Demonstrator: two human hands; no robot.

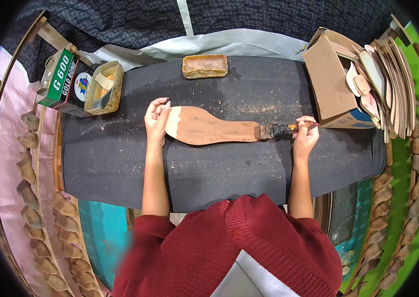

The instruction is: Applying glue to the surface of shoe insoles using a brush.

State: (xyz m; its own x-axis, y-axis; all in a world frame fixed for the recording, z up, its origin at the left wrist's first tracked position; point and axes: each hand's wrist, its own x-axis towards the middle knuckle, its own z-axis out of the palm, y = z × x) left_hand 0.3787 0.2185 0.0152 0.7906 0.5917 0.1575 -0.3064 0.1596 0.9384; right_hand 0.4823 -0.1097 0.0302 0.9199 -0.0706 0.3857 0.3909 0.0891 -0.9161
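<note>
At the left of the dark-covered desk, a green-and-black metal can stands beside a yellowish tub. Next, the left hand pinches the pale toe end of a brown shoe insole, which lies crosswise between both hands. Behind it, near the far edge, sits a rectangular dish. The right hand grips a brush, its bristles at the insole's heel end. Farthest right, a tilted cardboard box leans near stacked sole-shaped pieces.
</note>
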